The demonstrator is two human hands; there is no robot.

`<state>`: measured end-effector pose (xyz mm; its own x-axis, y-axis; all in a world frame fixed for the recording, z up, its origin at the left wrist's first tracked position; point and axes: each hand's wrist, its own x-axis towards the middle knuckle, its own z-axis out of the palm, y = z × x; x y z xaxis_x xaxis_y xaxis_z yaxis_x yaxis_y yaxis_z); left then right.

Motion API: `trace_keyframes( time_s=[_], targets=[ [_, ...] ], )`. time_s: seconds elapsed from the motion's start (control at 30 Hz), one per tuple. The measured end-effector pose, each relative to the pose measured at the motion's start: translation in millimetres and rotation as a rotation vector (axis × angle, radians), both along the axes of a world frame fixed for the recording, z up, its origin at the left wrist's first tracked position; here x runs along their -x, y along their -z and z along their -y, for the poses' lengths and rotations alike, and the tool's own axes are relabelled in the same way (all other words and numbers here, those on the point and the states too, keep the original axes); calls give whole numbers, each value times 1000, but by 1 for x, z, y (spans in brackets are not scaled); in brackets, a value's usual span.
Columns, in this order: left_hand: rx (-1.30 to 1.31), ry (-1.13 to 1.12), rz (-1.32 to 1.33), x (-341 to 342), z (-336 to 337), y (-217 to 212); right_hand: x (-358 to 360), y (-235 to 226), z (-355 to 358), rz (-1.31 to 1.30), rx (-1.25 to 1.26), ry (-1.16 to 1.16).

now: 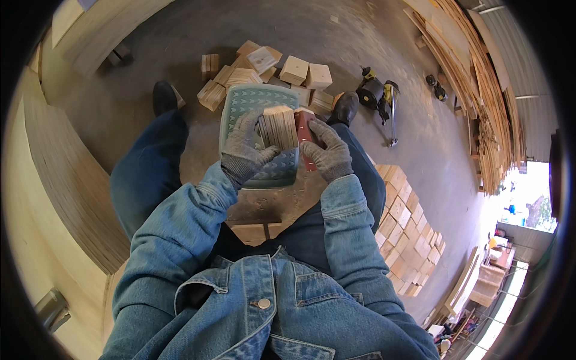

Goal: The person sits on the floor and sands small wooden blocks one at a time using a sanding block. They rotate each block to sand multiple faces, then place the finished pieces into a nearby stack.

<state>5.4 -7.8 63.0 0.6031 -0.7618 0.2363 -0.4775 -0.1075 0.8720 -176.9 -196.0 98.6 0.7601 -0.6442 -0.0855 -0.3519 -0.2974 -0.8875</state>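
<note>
Both my hands wear grey knit gloves and work over a pale green plastic step stool (259,96) that stands between my legs. My left hand (245,147) grips a layered wooden block (278,128), its thin edges facing up toward me. In my right hand (327,151) is a sanding block (305,133), reddish-brown on its face with small pale marks, held against or very close to the wooden block's right side. Fingers of the right hand wrap its outer edge; its underside is hidden.
Loose wooden blocks (243,69) lie heaped beyond the stool. A yellow-and-black power tool (373,93) rests on the floor by my right boot. Stacked blocks (408,228) stand at my right, long boards (480,102) along the far right, and a pale wooden panel (66,186) at my left.
</note>
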Motion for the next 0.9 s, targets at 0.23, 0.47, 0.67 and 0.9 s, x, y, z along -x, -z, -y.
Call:
trace_keyframes(
  time_s=[0.23, 0.47, 0.67, 0.9],
  targets=[
    [53, 10, 159, 4, -8, -16, 5, -6, -13, -60, -20, 90],
    [-85, 52, 267, 13, 4, -26, 35, 7, -31, -182, 107, 71],
    [-184, 100, 349, 16, 5, -40, 39, 12, -38, -219, 206, 56],
    [-169, 102, 274, 14, 10, -41, 36, 10, -40, -191, 182, 67]
  ],
)
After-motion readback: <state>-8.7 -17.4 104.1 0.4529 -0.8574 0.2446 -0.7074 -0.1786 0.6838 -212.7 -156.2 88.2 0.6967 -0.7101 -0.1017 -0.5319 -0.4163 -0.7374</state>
